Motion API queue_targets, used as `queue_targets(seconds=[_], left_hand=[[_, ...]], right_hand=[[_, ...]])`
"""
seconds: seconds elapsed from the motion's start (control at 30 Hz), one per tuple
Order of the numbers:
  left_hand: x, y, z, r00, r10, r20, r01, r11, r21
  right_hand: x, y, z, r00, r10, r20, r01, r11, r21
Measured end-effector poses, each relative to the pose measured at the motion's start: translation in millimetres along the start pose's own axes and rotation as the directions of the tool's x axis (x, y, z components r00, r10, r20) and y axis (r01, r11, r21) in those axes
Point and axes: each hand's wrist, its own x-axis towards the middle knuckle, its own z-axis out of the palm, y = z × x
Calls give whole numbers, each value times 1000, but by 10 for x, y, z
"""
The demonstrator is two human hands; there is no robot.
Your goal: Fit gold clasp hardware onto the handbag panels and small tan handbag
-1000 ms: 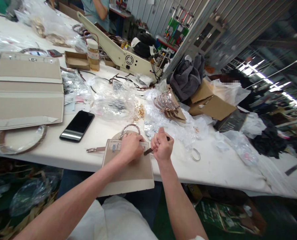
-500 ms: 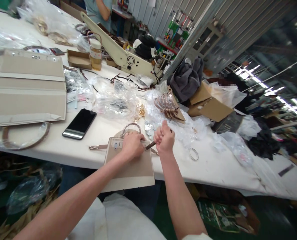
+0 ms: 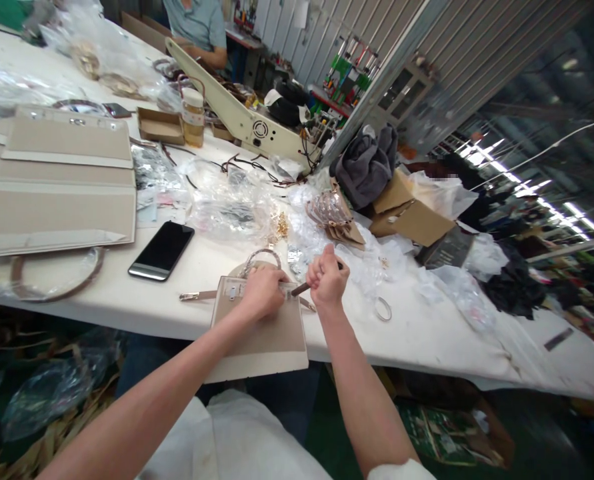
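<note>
A beige bag panel [image 3: 264, 340] with a pale lower band lies at the table's front edge, partly overhanging it. My left hand [image 3: 263, 292] rests on its upper part, fingers curled over the top edge. A round braided handle [image 3: 267, 253] rises behind the panel, and a thin brown strap with a metal end [image 3: 197, 295] sticks out to the left. Small metal fittings [image 3: 233, 292] sit along the panel's top. My right hand [image 3: 328, 277] is a fist around a dark rod-shaped tool [image 3: 301, 289]; its tip points at the panel's upper right, beside my left fingers.
A black phone [image 3: 161, 251] and larger beige panels [image 3: 61, 200] lie left. Behind are plastic bags [image 3: 227, 213], small gold pieces [image 3: 281, 227] and a cream machine [image 3: 257, 130]. To the right are a ring [image 3: 383, 309] and a cardboard box [image 3: 411, 217]. A person [image 3: 199, 30] sits across the table.
The camera view has shifted slightly. Both hands keep nearly the same places on the panel and tool. Across the table, the other person's arm has lowered.
</note>
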Motion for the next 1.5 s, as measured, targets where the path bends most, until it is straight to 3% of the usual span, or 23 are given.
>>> queue_targets(seconds=[0.17,0.33,0.4,0.5,0.6,0.67,0.83,1.17,1.23,1.33,1.43,1.5], left_hand=[[-30,-20,20,999,29,-27,-28,999,27],[-40,-15,31,999,28,-26,-27,999,38],[-40,-6,36,999,23,-23,-22,999,39],[-34,0,50,1000,20,-13,-19,999,36],[-18,-6,66,1000,26,-11,-25,999,44],[-11,-10,69,999,32,-6,-32,998,49],[-25,-22,56,999,54,-3,-54,998,38],[-46,-23,108,995,91,-33,-89,995,44],[-93,-1,41,990,123,-73,-124,992,-8],[-233,-76,-222,960,172,-221,-197,975,-100],[-429,-384,-589,930,88,-357,-141,982,-128],[-566,-677,-780,930,-24,-368,-41,985,-167]], right_hand=[[312,26,149,989,148,-20,-148,989,-19],[344,107,253,976,218,22,-215,972,-98],[239,120,241,982,187,28,-183,976,-121],[-42,168,156,1000,2,-8,-4,989,-148],[-321,228,31,974,-220,-45,212,968,-138],[-409,236,-33,958,-286,-36,282,955,-89],[-339,126,-78,966,-257,-36,258,965,39],[-340,207,-14,976,-218,28,220,964,-150],[-321,203,-9,977,-206,50,211,965,-155],[-303,199,-27,981,-189,47,194,971,-137],[-306,209,-64,983,-185,17,185,980,-77],[-307,204,-84,983,-182,9,183,982,-53]])
